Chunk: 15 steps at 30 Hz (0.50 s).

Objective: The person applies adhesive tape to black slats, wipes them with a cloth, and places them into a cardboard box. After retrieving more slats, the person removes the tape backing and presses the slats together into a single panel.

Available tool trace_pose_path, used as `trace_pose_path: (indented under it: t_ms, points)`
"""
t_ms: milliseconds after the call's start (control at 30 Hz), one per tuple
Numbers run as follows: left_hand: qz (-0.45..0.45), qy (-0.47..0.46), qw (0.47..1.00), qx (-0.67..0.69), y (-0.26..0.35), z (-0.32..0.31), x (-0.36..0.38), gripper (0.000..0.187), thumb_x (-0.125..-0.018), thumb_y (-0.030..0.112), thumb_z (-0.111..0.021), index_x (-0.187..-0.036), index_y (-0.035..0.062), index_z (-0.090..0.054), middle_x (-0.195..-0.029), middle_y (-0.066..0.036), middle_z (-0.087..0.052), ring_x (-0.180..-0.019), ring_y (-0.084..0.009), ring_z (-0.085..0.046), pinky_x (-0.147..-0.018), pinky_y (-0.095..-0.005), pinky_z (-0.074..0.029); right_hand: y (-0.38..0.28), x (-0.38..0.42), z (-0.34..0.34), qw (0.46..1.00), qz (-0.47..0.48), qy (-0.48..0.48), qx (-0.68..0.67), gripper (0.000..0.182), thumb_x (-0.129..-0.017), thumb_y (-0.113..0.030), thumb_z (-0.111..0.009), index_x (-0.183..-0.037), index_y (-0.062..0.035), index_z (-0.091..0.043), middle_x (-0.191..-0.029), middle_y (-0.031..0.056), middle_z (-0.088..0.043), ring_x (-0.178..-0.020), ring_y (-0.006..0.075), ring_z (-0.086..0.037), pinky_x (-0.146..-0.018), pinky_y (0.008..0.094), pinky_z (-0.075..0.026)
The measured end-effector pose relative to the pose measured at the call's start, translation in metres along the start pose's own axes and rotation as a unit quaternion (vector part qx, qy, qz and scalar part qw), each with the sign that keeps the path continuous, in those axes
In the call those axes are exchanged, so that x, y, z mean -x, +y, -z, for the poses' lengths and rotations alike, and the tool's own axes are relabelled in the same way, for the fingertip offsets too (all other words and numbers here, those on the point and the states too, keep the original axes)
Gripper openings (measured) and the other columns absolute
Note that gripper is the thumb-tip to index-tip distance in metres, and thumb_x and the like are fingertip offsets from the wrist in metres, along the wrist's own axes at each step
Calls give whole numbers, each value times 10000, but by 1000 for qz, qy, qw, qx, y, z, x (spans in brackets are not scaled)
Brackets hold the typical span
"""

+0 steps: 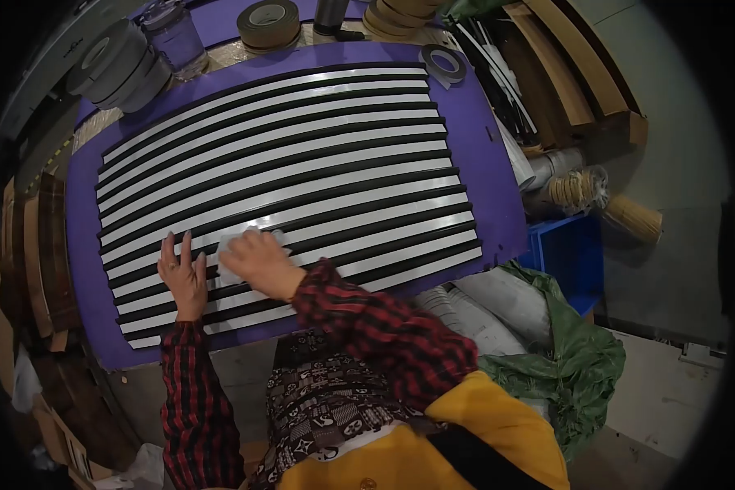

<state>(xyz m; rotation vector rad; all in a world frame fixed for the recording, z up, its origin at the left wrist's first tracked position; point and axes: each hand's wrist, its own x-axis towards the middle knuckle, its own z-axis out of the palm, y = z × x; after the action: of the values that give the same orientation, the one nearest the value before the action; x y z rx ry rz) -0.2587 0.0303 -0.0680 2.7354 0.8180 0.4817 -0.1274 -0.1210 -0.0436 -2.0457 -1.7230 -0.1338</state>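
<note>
Long white strips with black edges (327, 175) lie side by side across a purple work surface (498, 196). My left hand (184, 282) rests on the lower left of these strips, its fingers stretched out and apart, holding nothing. Just to its right, my right hand (260, 260) is closed around a crumpled white cloth or wipe (230, 245) and presses it onto the strips. The hand covers part of the cloth, so its exact kind is hard to make out.
Rolls of grey tape (114, 65), a clear jar (174, 41) and a brown-edged roll (269, 24) stand along the far edge. A flat tape roll (443, 64) lies at the far right corner. Right of the table are a blue bin (576, 261) and green sheeting (572, 367).
</note>
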Motion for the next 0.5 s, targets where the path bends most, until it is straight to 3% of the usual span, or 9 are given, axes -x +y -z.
trace_pose_path:
  t_ms: [100, 167, 267, 300, 367, 400, 433, 467, 500]
  points:
    - [2, -93, 989, -114, -15, -19, -17, 439, -888, 364, -378, -1304, 226, -350, -1401, -89, -212, -1294, -300, -159, -1015, -511, -100, 13, 4, -6, 993, 3, -111, -51, 300, -702, -104, -543, -999, -146, -538, -976, 52, -524, -869, 231, -502, -672, 340, -423]
    - [25, -120, 986, -115, -12, -23, -17, 453, -891, 392, -346, -1316, 235, -330, -1406, -86, -207, -1303, -293, -136, -1021, -511, -74, 68, 38, 21, 990, -10, -133, -39, 336, -687, -114, -568, -1016, -185, -557, -1046, 43, -535, -817, 231, -518, -655, 332, -445]
    - [17, -120, 987, -103, -14, -23, -16, 448, -891, 388, -353, -1313, 236, -336, -1404, -86, -211, -1303, -294, -135, -1023, -509, -63, 156, 112, 102, 987, -49, -148, 34, 334, -683, -123, -573, -1010, -194, -565, -948, 36, -545, -798, 233, -518, -660, 332, -447]
    - [16, -121, 987, -101, -13, -21, -16, 446, -889, 382, -364, -1310, 237, -338, -1402, -88, -216, -1301, -300, -137, -1020, -515, -64, 193, 147, 126, 985, -75, -137, 70, 334, -680, -106, -571, -1004, -188, -569, -986, 43, -548, -827, 237, -520, -684, 350, -449]
    - [21, -131, 987, -86, -10, -19, -17, 452, -884, 372, -381, -1308, 221, -339, -1398, -110, -218, -1299, -310, -134, -1010, -532, -64, 237, 193, 195, 916, -245, -218, 231, 331, -670, -103, -596, -993, -174, -576, -1015, 65, -547, -875, 256, -517, -732, 357, -434]
    - [27, -137, 987, -85, -8, -17, -18, 455, -882, 370, -384, -1307, 215, -340, -1396, -119, -220, -1297, -315, -133, -1007, -537, -66, 257, 209, 224, 824, -331, -344, 306, 376, -648, -95, -627, -1015, -147, -562, -1014, 86, -541, -870, 289, -509, -746, 376, -428]
    - [24, -137, 988, -70, -9, -16, -18, 455, -879, 363, -391, -1303, 204, -344, -1397, -135, -208, -1295, -326, -130, -995, -556, -69, 264, 208, 226, 828, -329, -332, 311, 376, -648, -95, -627, -1015, -147, -562, -1014, 86, -541, -870, 289, -509, -746, 376, -428]
    - [30, -132, 988, -72, -6, -15, -19, 457, -865, 346, -423, -1291, 193, -357, -1381, -136, -234, -1288, -338, -142, -984, -570, -78, 271, 204, 220, 892, -351, -131, 253, 369, -672, -81, -623, -1032, -116, -548, -1001, 90, -547, -859, 272, -526, -736, 369, -442]
    - [39, -106, 991, -69, 1, -14, -21, 455, -834, 295, -490, -1261, 176, -387, -1339, -167, -280, -1268, -353, -174, -972, -579, -99, 273, 196, 212, 914, -357, 75, 178, 364, -696, -67, -618, -1049, -85, -534, -988, 94, -554, -847, 256, -543, -727, 361, -456]
